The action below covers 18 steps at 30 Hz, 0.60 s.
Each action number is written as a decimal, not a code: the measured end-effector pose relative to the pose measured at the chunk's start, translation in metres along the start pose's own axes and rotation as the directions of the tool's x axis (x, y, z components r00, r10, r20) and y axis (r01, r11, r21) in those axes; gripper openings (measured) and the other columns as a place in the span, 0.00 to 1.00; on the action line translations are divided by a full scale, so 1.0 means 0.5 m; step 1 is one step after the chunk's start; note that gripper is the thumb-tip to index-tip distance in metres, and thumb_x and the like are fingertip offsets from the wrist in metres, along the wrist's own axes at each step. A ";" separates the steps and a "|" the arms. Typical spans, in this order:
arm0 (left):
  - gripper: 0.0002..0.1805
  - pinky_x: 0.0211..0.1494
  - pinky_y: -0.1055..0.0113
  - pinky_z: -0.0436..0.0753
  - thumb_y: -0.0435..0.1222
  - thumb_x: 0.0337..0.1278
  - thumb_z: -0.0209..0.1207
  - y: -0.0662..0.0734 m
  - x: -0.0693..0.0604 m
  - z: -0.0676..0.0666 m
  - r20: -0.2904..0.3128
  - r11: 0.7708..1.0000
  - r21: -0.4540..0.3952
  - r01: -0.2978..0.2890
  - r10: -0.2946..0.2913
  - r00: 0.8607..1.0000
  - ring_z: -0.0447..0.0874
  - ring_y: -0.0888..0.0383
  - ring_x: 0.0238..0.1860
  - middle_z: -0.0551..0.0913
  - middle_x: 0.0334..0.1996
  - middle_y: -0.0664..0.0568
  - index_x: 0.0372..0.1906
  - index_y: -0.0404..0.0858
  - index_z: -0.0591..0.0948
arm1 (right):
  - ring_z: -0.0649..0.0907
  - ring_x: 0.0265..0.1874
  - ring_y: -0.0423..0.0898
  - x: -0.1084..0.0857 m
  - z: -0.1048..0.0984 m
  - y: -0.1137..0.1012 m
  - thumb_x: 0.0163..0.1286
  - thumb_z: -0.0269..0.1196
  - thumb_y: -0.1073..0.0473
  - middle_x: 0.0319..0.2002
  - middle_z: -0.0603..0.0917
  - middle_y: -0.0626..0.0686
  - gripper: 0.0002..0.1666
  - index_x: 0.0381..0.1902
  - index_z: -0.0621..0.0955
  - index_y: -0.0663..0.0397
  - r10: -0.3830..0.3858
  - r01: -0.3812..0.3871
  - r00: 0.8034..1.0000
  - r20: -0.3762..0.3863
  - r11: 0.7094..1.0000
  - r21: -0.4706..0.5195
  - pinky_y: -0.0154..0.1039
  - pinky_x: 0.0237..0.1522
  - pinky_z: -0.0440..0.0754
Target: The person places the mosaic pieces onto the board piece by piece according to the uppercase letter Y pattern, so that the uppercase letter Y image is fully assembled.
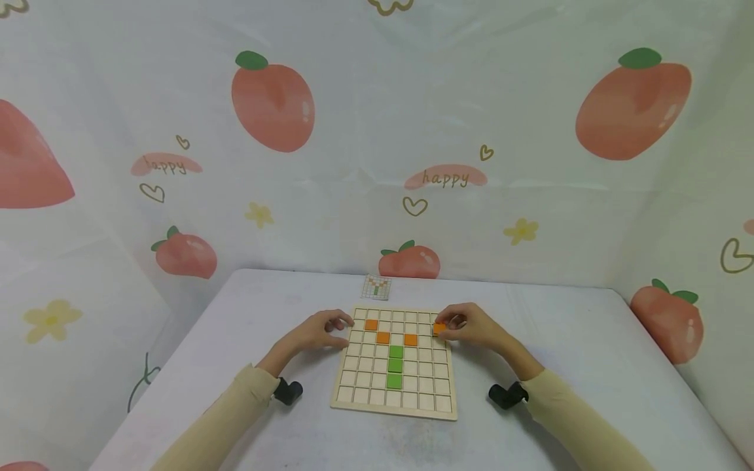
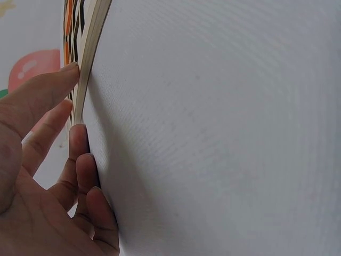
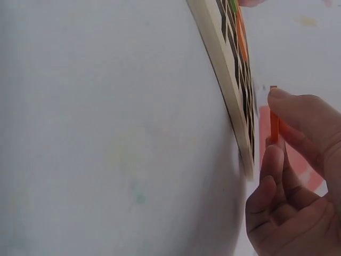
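Note:
A square wooden grid board (image 1: 394, 411) lies on the table. Set in its cells are orange tiles (image 1: 371, 324) toward the back and a column of green tiles (image 1: 394, 366) down the middle. My right hand (image 1: 476, 325) pinches another orange tile (image 3: 274, 120) between thumb and fingers, just above the board's back right corner. At the board's left side, my left hand (image 1: 318, 331) rests thumb and fingertips along the edge, fingers loosely bent and not wrapped round it.
Behind the board lies a small card (image 1: 376, 286) with a printed grid pattern. A white cloth covers the table (image 1: 530, 405). A fruit-printed curtain (image 1: 353, 131) rises at the back and sides. Each wrist carries a black camera (image 1: 508, 395).

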<state>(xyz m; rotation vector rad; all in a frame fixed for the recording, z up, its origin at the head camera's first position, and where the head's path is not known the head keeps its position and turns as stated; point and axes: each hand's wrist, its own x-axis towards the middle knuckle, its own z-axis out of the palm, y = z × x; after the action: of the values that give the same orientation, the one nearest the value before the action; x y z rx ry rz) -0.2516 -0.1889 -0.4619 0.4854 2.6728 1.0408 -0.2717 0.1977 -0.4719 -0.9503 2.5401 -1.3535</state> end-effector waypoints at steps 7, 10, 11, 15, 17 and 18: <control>0.21 0.50 0.55 0.73 0.34 0.52 0.75 0.001 0.001 -0.001 -0.001 1.000 -0.003 0.002 -0.002 1.000 0.73 0.52 0.43 0.78 0.41 0.52 0.53 0.41 0.83 | 0.79 0.32 0.46 0.022 0.015 -0.004 0.59 0.76 0.64 0.35 0.85 0.50 0.13 0.42 0.87 0.60 -0.004 0.004 1.000 0.000 1.000 -0.012 0.35 0.36 0.78; 0.21 0.51 0.55 0.74 0.33 0.53 0.74 0.004 -0.001 -0.002 -0.001 1.000 -0.003 0.001 -0.001 1.000 0.73 0.52 0.43 0.78 0.41 0.52 0.53 0.41 0.83 | 0.78 0.32 0.46 0.031 0.022 -0.007 0.59 0.76 0.63 0.36 0.85 0.50 0.13 0.42 0.87 0.60 0.009 -0.009 1.000 0.005 1.000 -0.018 0.36 0.36 0.77; 0.22 0.51 0.55 0.74 0.34 0.53 0.74 0.005 -0.001 -0.002 -0.001 1.000 -0.002 0.001 -0.001 1.000 0.73 0.52 0.43 0.78 0.42 0.52 0.53 0.41 0.83 | 0.79 0.31 0.46 0.034 0.024 -0.009 0.59 0.76 0.63 0.36 0.85 0.50 0.13 0.42 0.87 0.60 0.010 -0.010 1.000 0.005 1.000 -0.017 0.36 0.36 0.77; 0.21 0.51 0.55 0.74 0.34 0.53 0.74 0.003 0.000 -0.002 0.001 1.000 -0.002 0.005 -0.005 1.000 0.73 0.52 0.44 0.78 0.42 0.52 0.53 0.41 0.83 | 0.78 0.30 0.45 0.042 0.032 -0.011 0.60 0.75 0.64 0.35 0.85 0.50 0.12 0.42 0.87 0.61 0.009 -0.009 1.000 0.007 1.000 -0.007 0.35 0.35 0.76; 0.21 0.51 0.55 0.74 0.34 0.53 0.75 0.000 0.001 -0.001 0.002 1.000 -0.004 0.006 -0.006 1.000 0.73 0.52 0.43 0.78 0.42 0.53 0.53 0.41 0.83 | 0.78 0.29 0.44 0.045 0.036 -0.012 0.60 0.75 0.64 0.35 0.85 0.49 0.12 0.41 0.87 0.60 0.016 -0.016 1.000 0.009 1.000 -0.009 0.35 0.35 0.76; 0.21 0.51 0.55 0.74 0.34 0.53 0.75 -0.001 0.001 -0.001 0.002 1.000 -0.004 0.006 -0.006 1.000 0.73 0.52 0.43 0.78 0.42 0.53 0.53 0.41 0.83 | 0.78 0.29 0.44 0.046 0.038 -0.011 0.60 0.75 0.64 0.36 0.85 0.49 0.12 0.41 0.87 0.60 0.021 -0.020 1.000 0.011 1.000 -0.013 0.35 0.35 0.77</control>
<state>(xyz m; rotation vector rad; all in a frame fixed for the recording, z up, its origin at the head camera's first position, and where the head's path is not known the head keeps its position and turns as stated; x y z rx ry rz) -0.2522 -0.1892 -0.4619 0.4766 2.6679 1.0431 -0.2804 0.1687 -0.4745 -0.9285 2.5466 -1.3243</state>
